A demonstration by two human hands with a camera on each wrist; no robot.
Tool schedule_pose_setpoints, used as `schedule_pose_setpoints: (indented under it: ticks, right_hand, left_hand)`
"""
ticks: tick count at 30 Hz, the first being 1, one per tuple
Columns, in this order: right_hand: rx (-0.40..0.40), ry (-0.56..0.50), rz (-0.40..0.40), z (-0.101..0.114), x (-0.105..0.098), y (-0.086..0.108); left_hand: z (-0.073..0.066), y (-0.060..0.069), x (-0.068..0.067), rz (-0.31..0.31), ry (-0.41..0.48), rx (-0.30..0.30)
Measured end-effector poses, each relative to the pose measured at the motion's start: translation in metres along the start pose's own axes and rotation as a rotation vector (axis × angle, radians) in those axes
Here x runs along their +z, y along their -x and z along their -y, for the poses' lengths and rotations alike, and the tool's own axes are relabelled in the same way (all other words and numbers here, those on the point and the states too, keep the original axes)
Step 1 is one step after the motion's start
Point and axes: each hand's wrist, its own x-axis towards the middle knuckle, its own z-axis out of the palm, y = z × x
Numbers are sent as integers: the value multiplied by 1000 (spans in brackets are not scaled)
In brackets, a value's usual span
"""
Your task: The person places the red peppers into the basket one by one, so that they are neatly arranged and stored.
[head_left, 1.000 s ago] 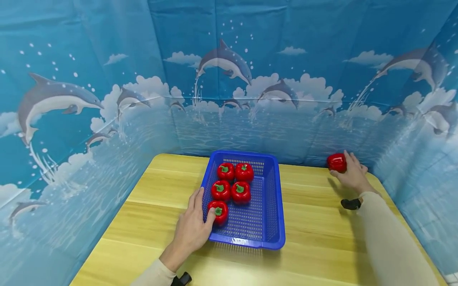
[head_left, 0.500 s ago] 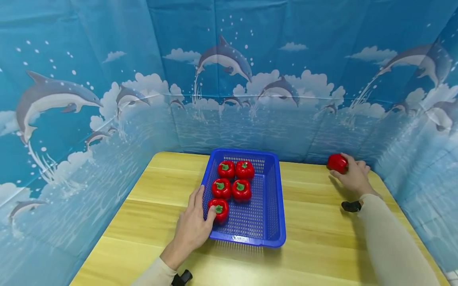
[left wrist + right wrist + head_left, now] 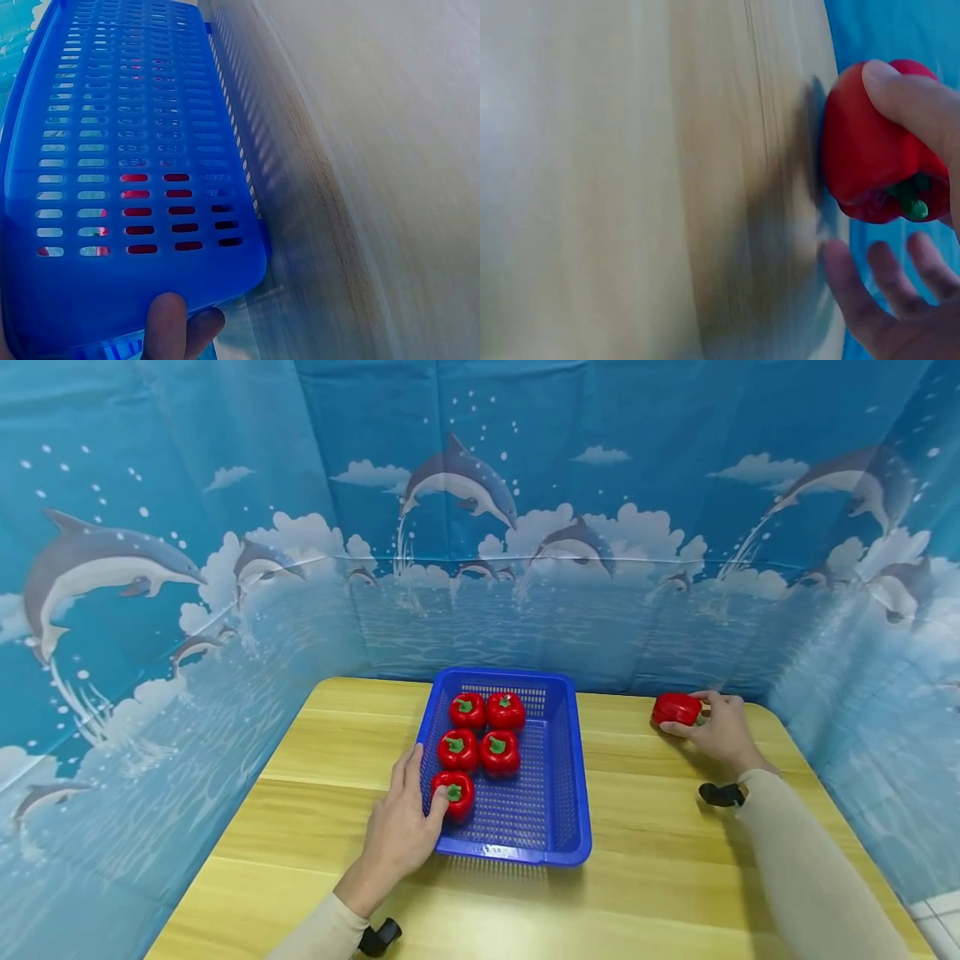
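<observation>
My right hand (image 3: 722, 735) grips a red bell pepper (image 3: 672, 707) at the table's back right, its green stem turned toward the palm. In the right wrist view the thumb lies on the pepper (image 3: 862, 150), while three other fingers (image 3: 851, 281) are spread apart from it. My left hand (image 3: 401, 827) holds the left side of a blue plastic basket (image 3: 583, 777), thumb over the rim by the nearest pepper (image 3: 461, 806). Fingertips (image 3: 165, 326) press the outside of the slotted wall in the left wrist view. Several red peppers (image 3: 502, 758) fill the basket's left part.
A yellow wooden table (image 3: 637, 827) bears the basket. Blue dolphin-print sheeting (image 3: 480, 618) rises behind the table and along both sides. Black wrist straps (image 3: 722, 794) sit on both arms.
My right hand has drawn the pepper to the left, and its stem end now shows facing the hand. My left hand keeps its hold on the basket. The head view has shifted slightly.
</observation>
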Motion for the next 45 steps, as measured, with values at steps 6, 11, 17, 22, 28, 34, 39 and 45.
schedule_pose_setpoints:
  ticks: [6, 11, 17, 22, 28, 34, 39, 45]
  right_hand:
    - [-41, -85, 80, 30, 0, 18]
    - [-133, -128, 63, 67, 0, 36]
    - [-183, -180, 63, 119, -6, 62]
    - [-227, -215, 121, 165, -9, 80]
    - [-318, -193, 212, 214, -3, 92]
    - [-440, -119, 322, 255, 12, 99]
    - [-510, 2, 375, 278, 25, 102]
    - [-532, 102, 491, 298, 46, 104]
  left_hand:
    - [0, -2, 0, 7, -11, 3]
    - [-1, -1, 0, 12, 3, 0]
    - [-1, 0, -2, 50, 19, -13]
    - [1, -1, -4, 88, 46, -16]
    - [4, -3, -7, 141, 72, -20]
    - [0, -1, -13, 192, 74, -56]
    - [-2, -1, -13, 187, 75, -42]
    - [-1, -1, -12, 188, 67, -40]
